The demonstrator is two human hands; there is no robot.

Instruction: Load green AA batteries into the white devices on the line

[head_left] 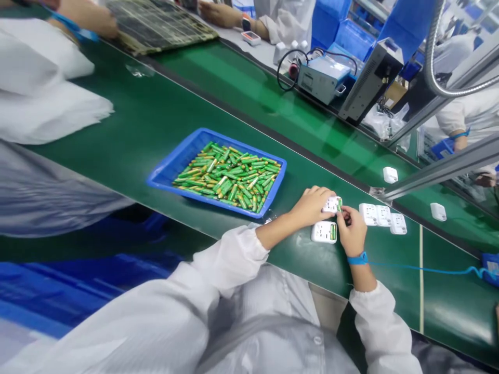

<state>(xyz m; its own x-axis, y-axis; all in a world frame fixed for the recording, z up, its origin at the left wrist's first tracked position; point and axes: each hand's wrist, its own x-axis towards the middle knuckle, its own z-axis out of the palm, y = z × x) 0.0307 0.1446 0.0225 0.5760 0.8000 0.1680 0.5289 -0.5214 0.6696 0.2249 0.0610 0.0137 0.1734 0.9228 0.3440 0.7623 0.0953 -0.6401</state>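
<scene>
Hands [311,206] over green worktop [120,124], co-workers [39,88] nearby.

The single head view looks forward and steeply down, tilted, from above, fairly near the hand-held white unit [330,204].

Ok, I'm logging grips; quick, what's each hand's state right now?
Left hand: holding a white device.
Right hand: fingers at that device's green battery; grip cannot be told.
</scene>
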